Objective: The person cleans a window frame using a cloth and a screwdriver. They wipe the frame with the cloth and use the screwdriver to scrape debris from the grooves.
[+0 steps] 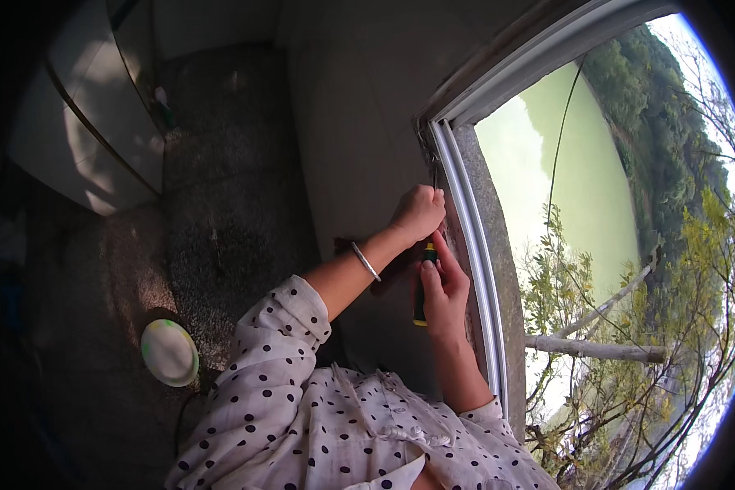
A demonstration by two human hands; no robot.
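Note:
A screwdriver with a dark green and yellow handle [420, 306] lies along the inner edge of a window frame. My right hand [450, 294] holds that handle near its collar, thumb on one side and index finger stretched along it. Just beyond, my left hand [421, 211] is closed in a fist, its thumb and fingers pinched around a thin metal shaft [435, 176] that reaches towards the frame's corner. Whether this shaft belongs to the screwdriver is hidden by the fingers. Beside both hands runs the white metal window track [470, 226].
Outside the window are leafy branches, a pale pole [600, 349] and greenish water. A rough stone sill [496, 226] borders the track. On the dark floor to the left stands a round pale stool or lid [169, 353]. A small bottle [164, 109] is near the far wall.

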